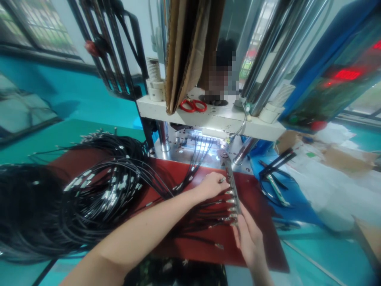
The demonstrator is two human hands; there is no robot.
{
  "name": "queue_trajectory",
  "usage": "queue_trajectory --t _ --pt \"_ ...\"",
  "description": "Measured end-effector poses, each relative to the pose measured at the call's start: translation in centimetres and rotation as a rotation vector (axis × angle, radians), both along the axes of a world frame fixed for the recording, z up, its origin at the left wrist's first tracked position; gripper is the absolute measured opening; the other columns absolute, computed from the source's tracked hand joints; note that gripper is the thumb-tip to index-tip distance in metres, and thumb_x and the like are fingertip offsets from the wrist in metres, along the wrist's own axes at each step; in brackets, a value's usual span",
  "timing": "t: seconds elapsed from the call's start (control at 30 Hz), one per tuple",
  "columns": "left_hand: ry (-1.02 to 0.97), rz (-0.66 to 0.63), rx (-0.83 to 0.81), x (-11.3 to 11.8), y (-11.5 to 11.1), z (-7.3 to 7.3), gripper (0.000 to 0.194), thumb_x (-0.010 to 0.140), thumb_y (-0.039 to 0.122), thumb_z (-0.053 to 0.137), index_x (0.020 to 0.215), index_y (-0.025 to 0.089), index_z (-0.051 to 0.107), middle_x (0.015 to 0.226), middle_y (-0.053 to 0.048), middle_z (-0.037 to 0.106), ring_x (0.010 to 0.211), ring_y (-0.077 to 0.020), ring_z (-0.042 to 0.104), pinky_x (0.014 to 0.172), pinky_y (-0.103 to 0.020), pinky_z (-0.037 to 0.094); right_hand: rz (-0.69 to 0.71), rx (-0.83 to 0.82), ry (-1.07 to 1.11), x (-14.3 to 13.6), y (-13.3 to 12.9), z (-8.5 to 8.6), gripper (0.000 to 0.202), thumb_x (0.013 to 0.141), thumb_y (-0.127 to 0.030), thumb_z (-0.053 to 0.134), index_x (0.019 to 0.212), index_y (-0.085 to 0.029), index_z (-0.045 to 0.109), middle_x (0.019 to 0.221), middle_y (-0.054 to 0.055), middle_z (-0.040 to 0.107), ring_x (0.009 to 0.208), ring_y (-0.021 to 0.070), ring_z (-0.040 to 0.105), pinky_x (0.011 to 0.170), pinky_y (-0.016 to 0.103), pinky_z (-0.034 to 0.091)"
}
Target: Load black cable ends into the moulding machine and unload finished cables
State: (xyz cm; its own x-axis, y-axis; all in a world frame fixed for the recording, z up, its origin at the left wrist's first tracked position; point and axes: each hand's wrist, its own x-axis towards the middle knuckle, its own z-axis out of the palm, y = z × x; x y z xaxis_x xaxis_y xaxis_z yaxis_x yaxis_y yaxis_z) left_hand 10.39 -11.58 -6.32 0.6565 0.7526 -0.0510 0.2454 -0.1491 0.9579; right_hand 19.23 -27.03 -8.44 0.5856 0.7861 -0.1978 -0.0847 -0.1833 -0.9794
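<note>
My left hand is closed in a pinch on a black cable, whose small metal connector shows at the fingertips beside a narrow metal bar. Several cable connectors sit in a row along the bar's left side, with their black cables trailing left. My right hand grips the near end of the bar, thumb along it and fingers partly hidden underneath. A loose cable end lies below the row on the red-brown mat.
A press machine stands ahead, more cables running into its lit bed. Red-handled scissors rest on its plate beside upright cardboard. Coiled black cables fill the left. Pliers lie on the right.
</note>
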Motion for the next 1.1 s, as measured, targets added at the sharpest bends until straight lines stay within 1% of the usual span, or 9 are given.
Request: queue_trajectory --t 0.1,0.23,0.37,0.47,0.67,0.8,0.97,1.03,1.1 --pt "-0.109 -0.056 -0.254 -0.8 0.1 0.4 0.021 0.061 0.031 0.063 0.065 0.014 0.051 0.052 0.007 0.046 0.044 -0.0046 0.037 0.045 -0.019 0.027 -0.005 0.001 0.016 0.4 0.0 -0.4 0.063 0.069 -0.052 0.061 0.122 -0.019 0.051 0.071 0.003 0.063 0.047 0.0101 0.052 0.034 0.017 0.04" --pt "-0.214 -0.017 -0.581 -1.8 0.7 1.3 0.026 0.063 0.036 0.062 0.069 0.011 0.057 0.059 0.001 0.055 0.046 -0.0054 0.043 0.045 -0.019 0.03 -0.038 -0.019 0.093 0.9 -0.2 -0.9 0.06 0.067 -0.052 0.062 0.119 -0.023 0.053 0.102 0.006 0.061 0.061 0.0117 0.058 0.04 0.016 0.046" --pt "-0.229 0.012 -0.74 -1.9 1.0 1.5 0.027 0.059 0.035 0.067 0.068 0.009 0.06 0.054 0.001 0.054 0.046 -0.0062 0.044 0.045 -0.02 0.03 -0.029 -0.019 0.16 1.1 -0.3 -1.1 0.054 0.068 -0.05 0.063 0.117 -0.028 0.054 0.109 0.002 0.058 0.072 0.0116 0.059 0.047 0.013 0.047" --pt "-0.244 0.026 -0.613 -1.5 1.2 0.9 0.023 0.06 0.032 0.066 0.061 0.01 0.058 0.049 0.003 0.051 0.042 -0.0052 0.04 0.043 -0.02 0.027 -0.026 -0.022 0.182 1.1 -0.2 -0.9 0.051 0.067 -0.048 0.065 0.113 -0.029 0.056 0.111 0.0 0.058 0.075 0.0109 0.059 0.055 0.014 0.05" --pt "-0.086 0.086 -0.115 -0.4 1.5 -0.4 0.019 0.065 0.029 0.059 0.057 0.012 0.054 0.049 0.004 0.049 0.046 -0.0057 0.042 0.048 -0.019 0.03 0.032 -0.04 0.125 1.0 -0.2 -0.5 0.061 0.066 -0.051 0.064 0.119 -0.024 0.052 0.101 0.003 0.062 0.049 0.0053 0.051 0.039 0.015 0.043" --pt "-0.006 0.058 -0.033 -0.4 1.5 0.1 0.02 0.065 0.03 0.058 0.057 0.013 0.054 0.05 0.004 0.049 0.045 -0.0061 0.041 0.047 -0.019 0.03 0.067 -0.046 0.086 1.1 -0.2 -0.6 0.063 0.069 -0.052 0.061 0.123 -0.022 0.049 0.096 0.004 0.063 0.039 0.0027 0.042 0.033 0.015 0.036" --pt "0.088 0.053 0.031 -0.2 1.6 0.4 0.015 0.065 0.026 0.055 0.06 0.012 0.057 0.05 0.003 0.05 0.046 -0.0072 0.043 0.046 -0.019 0.031 0.085 -0.045 0.031 1.2 0.1 -0.6 0.06 0.069 -0.05 0.061 0.122 -0.022 0.051 0.111 0.006 0.059 0.059 0.0108 0.059 0.039 0.015 0.043" --pt "0.167 0.061 0.067 0.2 1.8 0.1 0.015 0.068 0.025 0.052 0.063 0.012 0.059 0.052 0.002 0.051 0.047 -0.0079 0.045 0.045 -0.019 0.032 0.106 -0.039 -0.03 1.5 0.4 -0.6 0.057 0.068 -0.051 0.061 0.118 -0.023 0.054 0.112 0.005 0.059 0.071 0.0153 0.061 0.046 0.016 0.047" --pt "0.252 0.064 0.108 0.6 2.2 -0.3 0.018 0.07 0.024 0.049 0.068 0.012 0.061 0.055 0.0 0.054 0.048 -0.0089 0.048 0.045 -0.019 0.033 0.152 -0.043 -0.107 2.1 0.9 -0.7 0.054 0.069 -0.051 0.059 0.115 -0.023 0.056 0.105 0.005 0.062 0.071 0.0162 0.062 0.046 0.017 0.047"
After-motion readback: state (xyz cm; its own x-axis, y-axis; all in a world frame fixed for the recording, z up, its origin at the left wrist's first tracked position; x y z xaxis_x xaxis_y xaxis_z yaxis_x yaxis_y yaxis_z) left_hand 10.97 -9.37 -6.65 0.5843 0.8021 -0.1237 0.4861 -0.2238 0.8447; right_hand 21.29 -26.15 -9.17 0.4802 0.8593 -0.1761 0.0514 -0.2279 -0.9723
